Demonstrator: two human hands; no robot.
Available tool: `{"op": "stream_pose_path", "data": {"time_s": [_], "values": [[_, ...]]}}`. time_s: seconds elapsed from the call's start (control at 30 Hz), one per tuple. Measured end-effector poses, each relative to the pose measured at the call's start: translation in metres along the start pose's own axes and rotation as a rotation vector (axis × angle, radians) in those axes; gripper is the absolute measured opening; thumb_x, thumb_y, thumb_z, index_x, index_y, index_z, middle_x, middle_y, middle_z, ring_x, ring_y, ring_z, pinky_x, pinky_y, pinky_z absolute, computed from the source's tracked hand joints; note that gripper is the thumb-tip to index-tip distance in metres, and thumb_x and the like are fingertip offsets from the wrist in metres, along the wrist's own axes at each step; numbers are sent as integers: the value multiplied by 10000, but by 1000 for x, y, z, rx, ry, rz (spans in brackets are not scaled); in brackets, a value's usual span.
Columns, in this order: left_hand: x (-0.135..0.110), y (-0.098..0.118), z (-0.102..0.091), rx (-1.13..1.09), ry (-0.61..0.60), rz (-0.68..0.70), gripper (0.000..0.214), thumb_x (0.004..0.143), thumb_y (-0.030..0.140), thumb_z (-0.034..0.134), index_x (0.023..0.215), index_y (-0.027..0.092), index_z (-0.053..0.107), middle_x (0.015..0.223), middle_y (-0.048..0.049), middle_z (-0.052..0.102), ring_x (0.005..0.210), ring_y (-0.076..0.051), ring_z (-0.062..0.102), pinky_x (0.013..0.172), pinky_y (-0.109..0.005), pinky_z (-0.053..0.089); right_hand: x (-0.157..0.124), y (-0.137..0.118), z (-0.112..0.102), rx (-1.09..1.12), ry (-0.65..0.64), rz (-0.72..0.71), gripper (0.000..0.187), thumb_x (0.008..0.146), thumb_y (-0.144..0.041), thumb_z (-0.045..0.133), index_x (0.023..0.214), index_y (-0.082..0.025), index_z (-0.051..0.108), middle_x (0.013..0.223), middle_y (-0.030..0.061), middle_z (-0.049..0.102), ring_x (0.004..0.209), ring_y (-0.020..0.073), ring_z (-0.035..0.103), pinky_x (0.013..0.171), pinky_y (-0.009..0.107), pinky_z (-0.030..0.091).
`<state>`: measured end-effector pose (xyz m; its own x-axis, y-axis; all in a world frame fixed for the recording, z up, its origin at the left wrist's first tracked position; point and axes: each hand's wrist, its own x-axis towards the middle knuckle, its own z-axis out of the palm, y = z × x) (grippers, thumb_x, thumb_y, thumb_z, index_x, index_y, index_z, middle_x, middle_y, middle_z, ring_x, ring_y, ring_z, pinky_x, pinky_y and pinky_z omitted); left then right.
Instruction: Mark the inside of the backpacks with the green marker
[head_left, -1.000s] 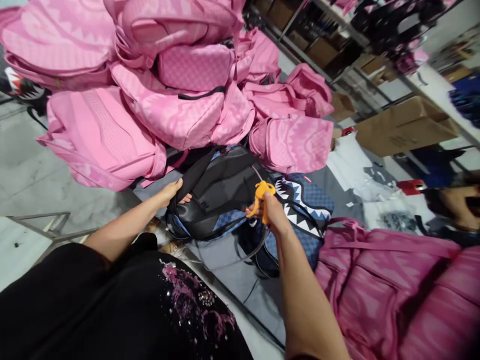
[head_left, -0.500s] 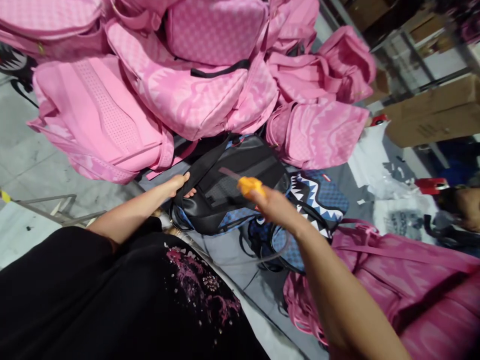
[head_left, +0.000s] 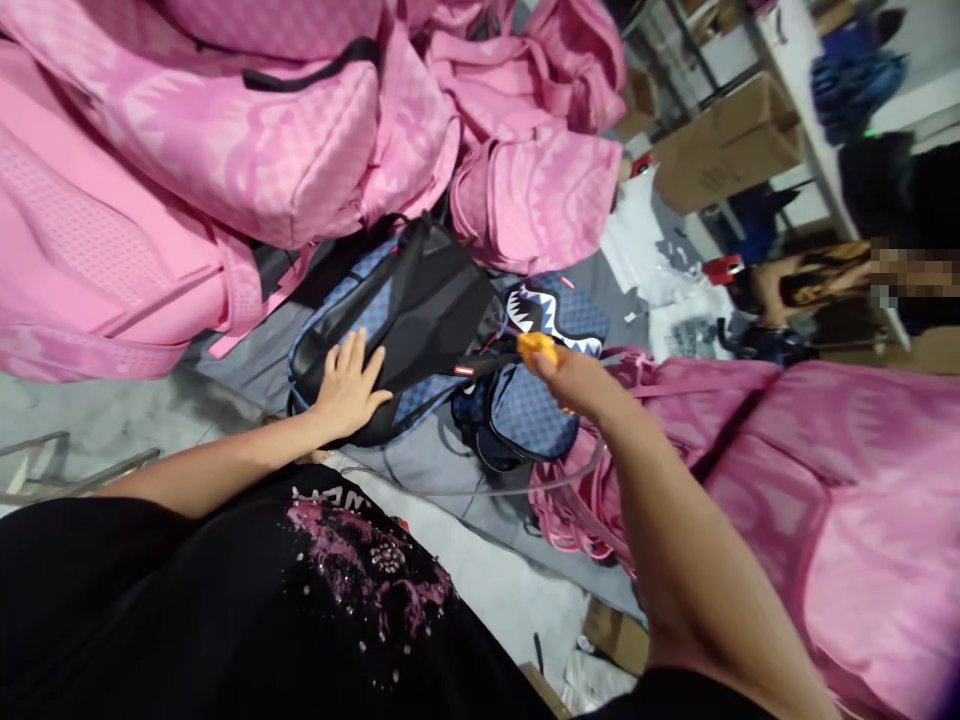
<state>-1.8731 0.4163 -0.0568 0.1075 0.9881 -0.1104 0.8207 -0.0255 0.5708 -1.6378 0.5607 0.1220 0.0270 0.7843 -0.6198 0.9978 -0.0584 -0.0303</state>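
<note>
A black and blue-checked backpack (head_left: 427,300) lies back side up on the grey surface, its straps loose over it. My left hand (head_left: 349,390) rests flat on its lower left part, fingers spread. My right hand (head_left: 574,380) is closed around an orange air blow gun (head_left: 537,350) over the bag's right end, with a clear hose (head_left: 480,492) trailing below. Past the gun lies a blue-checked piece with a shark-mouth print (head_left: 555,315). Just below the gun sits a small blue-checked bag (head_left: 529,410), partly under the strap.
Pink backpacks (head_left: 225,130) are heaped along the far side and left. Darker pink bags (head_left: 757,470) are piled at the right, close to my right forearm. White plastic wrapping (head_left: 645,240) and a cardboard box (head_left: 724,140) lie beyond. Another person's arm (head_left: 825,275) shows at far right.
My left hand has let go of the strap and now lies flat on the backpack. The backpack has turned somewhat. My right hand has drawn the blow gun toward the bag's right end. The view shifted right.
</note>
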Motion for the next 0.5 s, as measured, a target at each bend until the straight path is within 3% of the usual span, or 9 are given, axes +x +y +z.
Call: {"op": "stream_pose_path", "data": {"time_s": [0.1, 0.2, 0.23, 0.3, 0.37, 0.43, 0.5], "values": [[-7, 30, 21, -15, -133, 129, 831, 868, 425, 695, 1571, 174, 330, 1684, -187, 131, 1515, -395, 212, 1175, -536, 270, -8, 17, 8, 35, -125, -66, 340, 1004, -427, 451, 1035, -167, 667, 484, -12, 541, 390, 167, 520, 484, 267, 385], [-6, 47, 39, -59, -193, 49, 764, 838, 240, 706, 1534, 160, 401, 1656, -207, 225, 1427, -405, 365, 1111, -539, 362, -25, 34, 15, 17, 41, -76, 371, 995, -470, 440, 968, -169, 656, 480, -6, 530, 400, 166, 502, 469, 265, 361], [-3, 47, 42, -70, -180, 20, 700, 863, 222, 669, 1516, 157, 428, 1637, -207, 282, 1403, -394, 403, 1100, -529, 382, -33, 41, 18, 27, 52, -78, 371, 990, -479, 437, 932, -176, 645, 472, -6, 526, 399, 166, 497, 462, 264, 357], [6, 39, 43, -116, -150, -41, 534, 952, 256, 547, 1472, 155, 481, 1541, -184, 463, 1324, -331, 509, 1069, -460, 437, -49, 59, 26, 117, -127, -145, 385, 980, -517, 429, 860, -200, 610, 469, -6, 537, 401, 162, 503, 461, 261, 373], [14, 24, 38, -173, -130, -112, 432, 1039, 302, 350, 1373, 130, 562, 1282, -157, 684, 1086, -241, 664, 942, -360, 524, -63, 79, 38, 228, -264, -168, 414, 977, -552, 395, 795, -218, 559, 457, -7, 538, 400, 164, 518, 467, 263, 400], [19, 11, 32, -211, -129, -174, 520, 1066, 294, 185, 1215, 99, 644, 973, -125, 765, 778, -173, 701, 774, -292, 556, -72, 95, 53, 272, -199, -95, 416, 971, -563, 384, 763, -228, 517, 442, -9, 527, 396, 170, 526, 460, 265, 405], [17, 10, 31, -206, -122, -208, 560, 1065, 273, 148, 1134, 96, 674, 874, -114, 755, 680, -158, 679, 717, -281, 550, -77, 105, 65, 292, -239, -90, 418, 966, -580, 392, 774, -229, 513, 450, -11, 535, 399, 173, 533, 459, 263, 409]]}}
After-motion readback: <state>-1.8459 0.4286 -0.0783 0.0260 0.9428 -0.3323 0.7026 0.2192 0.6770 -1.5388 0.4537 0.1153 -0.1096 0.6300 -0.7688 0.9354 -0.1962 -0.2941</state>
